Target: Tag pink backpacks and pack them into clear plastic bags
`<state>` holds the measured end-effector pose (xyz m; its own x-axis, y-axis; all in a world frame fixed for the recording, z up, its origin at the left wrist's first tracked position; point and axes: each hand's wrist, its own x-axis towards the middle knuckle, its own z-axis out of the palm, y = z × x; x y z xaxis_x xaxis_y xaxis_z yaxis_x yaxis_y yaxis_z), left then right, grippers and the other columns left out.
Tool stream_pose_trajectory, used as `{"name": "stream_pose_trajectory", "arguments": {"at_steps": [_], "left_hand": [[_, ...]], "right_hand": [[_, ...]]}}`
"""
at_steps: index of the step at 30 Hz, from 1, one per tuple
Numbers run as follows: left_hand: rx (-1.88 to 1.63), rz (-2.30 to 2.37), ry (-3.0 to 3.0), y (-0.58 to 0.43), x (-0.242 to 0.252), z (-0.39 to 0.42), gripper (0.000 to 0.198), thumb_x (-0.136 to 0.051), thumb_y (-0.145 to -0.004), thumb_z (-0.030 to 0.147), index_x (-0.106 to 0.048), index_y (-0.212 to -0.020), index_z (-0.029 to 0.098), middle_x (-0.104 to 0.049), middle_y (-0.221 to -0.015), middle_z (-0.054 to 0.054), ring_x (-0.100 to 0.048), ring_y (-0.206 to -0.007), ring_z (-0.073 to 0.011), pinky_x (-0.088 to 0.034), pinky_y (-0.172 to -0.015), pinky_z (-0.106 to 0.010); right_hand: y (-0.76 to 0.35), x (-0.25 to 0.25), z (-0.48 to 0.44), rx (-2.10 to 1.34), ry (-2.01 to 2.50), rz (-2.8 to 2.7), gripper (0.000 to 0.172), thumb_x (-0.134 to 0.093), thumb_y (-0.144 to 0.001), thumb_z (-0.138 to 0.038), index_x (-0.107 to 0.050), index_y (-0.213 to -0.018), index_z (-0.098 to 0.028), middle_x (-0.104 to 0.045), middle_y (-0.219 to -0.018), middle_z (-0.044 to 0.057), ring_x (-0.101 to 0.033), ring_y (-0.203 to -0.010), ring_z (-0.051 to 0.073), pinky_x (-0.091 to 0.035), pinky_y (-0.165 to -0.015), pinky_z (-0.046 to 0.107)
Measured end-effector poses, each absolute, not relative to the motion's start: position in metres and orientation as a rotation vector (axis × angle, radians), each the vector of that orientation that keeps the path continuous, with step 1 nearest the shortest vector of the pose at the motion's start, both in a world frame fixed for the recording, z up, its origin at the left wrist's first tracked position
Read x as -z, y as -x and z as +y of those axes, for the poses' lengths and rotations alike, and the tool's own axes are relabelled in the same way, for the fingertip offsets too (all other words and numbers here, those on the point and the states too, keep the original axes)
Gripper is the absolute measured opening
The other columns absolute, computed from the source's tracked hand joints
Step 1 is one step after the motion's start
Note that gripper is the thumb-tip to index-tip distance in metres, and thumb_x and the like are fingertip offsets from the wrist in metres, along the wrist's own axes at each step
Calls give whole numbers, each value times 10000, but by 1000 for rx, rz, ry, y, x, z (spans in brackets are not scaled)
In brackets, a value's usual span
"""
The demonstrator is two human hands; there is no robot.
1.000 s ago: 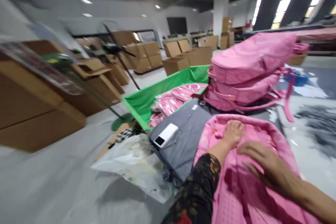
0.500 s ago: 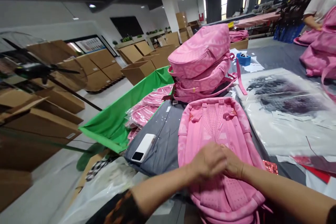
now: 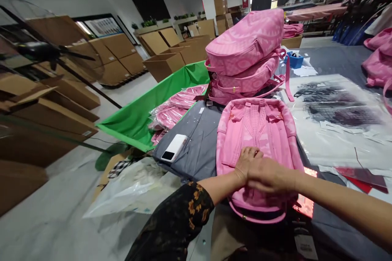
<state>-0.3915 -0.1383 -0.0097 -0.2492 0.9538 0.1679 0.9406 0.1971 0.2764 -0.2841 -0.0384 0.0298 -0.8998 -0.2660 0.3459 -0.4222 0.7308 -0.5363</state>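
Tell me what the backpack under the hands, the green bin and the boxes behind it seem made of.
Backpack: likely synthetic fabric, mostly matte, given its stitched seams and dotted padding. Green bin: perhaps coated cloth or plastic sheeting, slightly glossy; its walls crease. Boxes: almost certainly cardboard, matte, by their plain brown panels.

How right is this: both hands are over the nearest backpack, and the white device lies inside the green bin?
One slip: the head view shows the white device on the grey surface beside the green bin, not inside. The left hand and right hand are over the nearest backpack.
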Motion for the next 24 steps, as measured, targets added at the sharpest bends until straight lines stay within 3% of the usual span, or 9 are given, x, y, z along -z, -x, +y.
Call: {"name": "stream_pose_trajectory", "arguments": {"at_steps": [3, 6, 8, 13, 18, 21, 24], "left_hand": [[-419, 2140, -2119, 409, 0, -138, 212, -487, -1001, 333, -612, -1131, 222, -608, -1175, -68, -559, -1051, -222, -454, -957, -400], [-338, 1919, -2385, 427, 1, -142, 210, -474, -1011, 282, -618, -1146, 211, -622, -1223, -79, -578, -1103, -201, -457, -985, -360], [-339, 2050, -2426, 432, 10, -146, 261, -493, -991, 247, -608, -1224, 216, -596, -1351, -102, -524, -1258, -242, -409, -1083, -423], [-340, 2495, -2218, 426, 25, -148, 434, -536, -952, 348, -563, -1367, 223, -513, -1498, -134, -327, -1451, -416, -260, -1158, -657], [-124, 2481, -2140, 421, 17, -146, 446, -424, -1004, 324, -519, -1433, 251, -517, -1515, -95, -411, -1421, -374, -249, -1180, -647], [-13, 2471, -2071, 419, 12, -147, 474, -396, -1018, 322, -464, -1482, 251, -457, -1569, -70, -372, -1458, -344, -247, -1206, -595], [49, 2458, -2027, 419, 5, -147, 504, -378, -1026, 339, -416, -1514, 220, -393, -1606, -95, -338, -1476, -356, -241, -1197, -624]], "right_hand": [[278, -37, -53, -612, -1210, -2859, 100, -552, -905, -256, -634, -871, -210, -655, -742, 28, -493, -607, 168, -322, -581, 319], [285, -26, -53, -522, -1285, -2906, 82, -580, -902, -215, -633, -964, -201, -665, -716, -1, -515, -588, 159, -301, -544, 306], [292, -11, -47, -555, -1296, -2886, 81, -606, -893, -221, -627, -971, -216, -666, -716, -23, -550, -625, 152, -323, -560, 290], [298, 21, -35, -577, -1114, -2868, 75, -546, -913, -249, -601, -870, -221, -664, -755, 5, -573, -700, 167, -363, -629, 296], [297, 24, -34, -521, -897, -2808, 176, -472, -919, -262, -595, -811, -196, -660, -751, 61, -544, -680, 188, -392, -680, 332], [303, 17, -35, -514, -757, -2759, 191, -488, -908, -270, -583, -758, -199, -652, -712, 52, -535, -651, 179, -391, -652, 315], [295, -3, -32, -543, -517, -2699, 203, -489, -919, -252, -569, -737, -206, -621, -658, 20, -524, -602, 154, -380, -602, 278]]}}
